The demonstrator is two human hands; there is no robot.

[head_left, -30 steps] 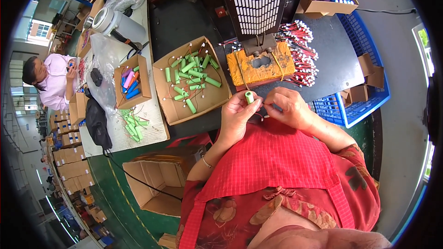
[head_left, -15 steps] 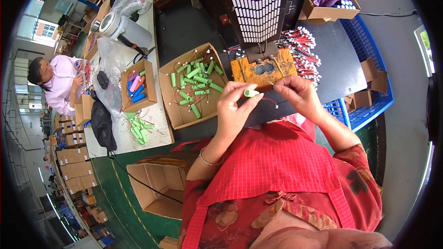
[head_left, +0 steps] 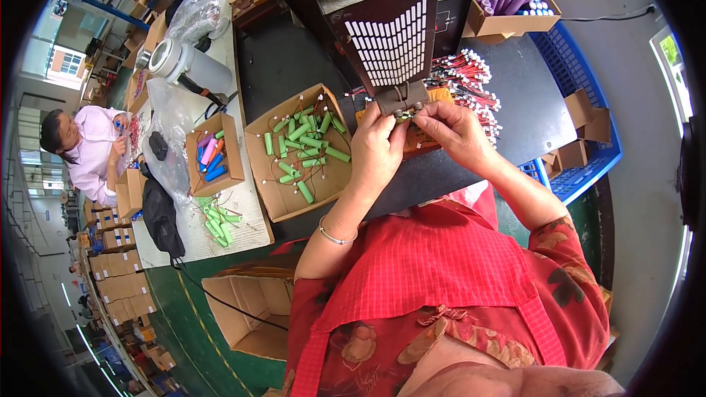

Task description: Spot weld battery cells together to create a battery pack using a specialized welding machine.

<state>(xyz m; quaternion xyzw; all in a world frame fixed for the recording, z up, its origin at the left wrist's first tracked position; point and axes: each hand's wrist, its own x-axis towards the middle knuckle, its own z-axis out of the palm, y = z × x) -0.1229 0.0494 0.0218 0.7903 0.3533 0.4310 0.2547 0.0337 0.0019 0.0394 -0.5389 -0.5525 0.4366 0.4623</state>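
Right under the electrode tips of a dark spot welder, my left hand is closed around a green battery cell. Only a bit of the cell's end shows between the fingers. My right hand comes in from the other side, thumb and forefinger pinched together close to the tips. Whatever it pinches is hidden. Behind my fingers sits a worn yellow block, partly covered. Left of my hands, a cardboard box holds several green cells with thin wires.
Red and black wire leads with white plugs lie piled behind my right hand. A box of purple and blue cells stands at far right, above a blue crate. Leftward are a small box of coloured cells, loose green cells and a seated co-worker.
Both hands have moved up and away from me, bringing the green cell from in front of the yellow block to the welder's tips. The view has shifted slightly.
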